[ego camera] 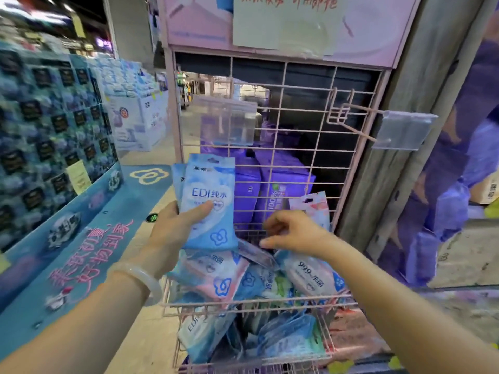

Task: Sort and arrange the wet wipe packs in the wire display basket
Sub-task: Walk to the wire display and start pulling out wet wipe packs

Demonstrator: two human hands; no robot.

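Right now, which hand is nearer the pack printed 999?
The right hand, hovering just above the 999 pack. The left hand is off to its left, holding blue EDI packs.

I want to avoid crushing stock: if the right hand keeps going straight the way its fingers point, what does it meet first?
Probably the blue wipe packs gripped upright in the left hand; the right hand points left toward them, though depth is uncertain.

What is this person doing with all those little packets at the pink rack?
A person is sorting wet wipe packs. The left hand grips a few blue packs upright above the pink wire basket. The right hand reaches down over the jumbled packs in the basket, fingers curled, holding nothing plainly visible.
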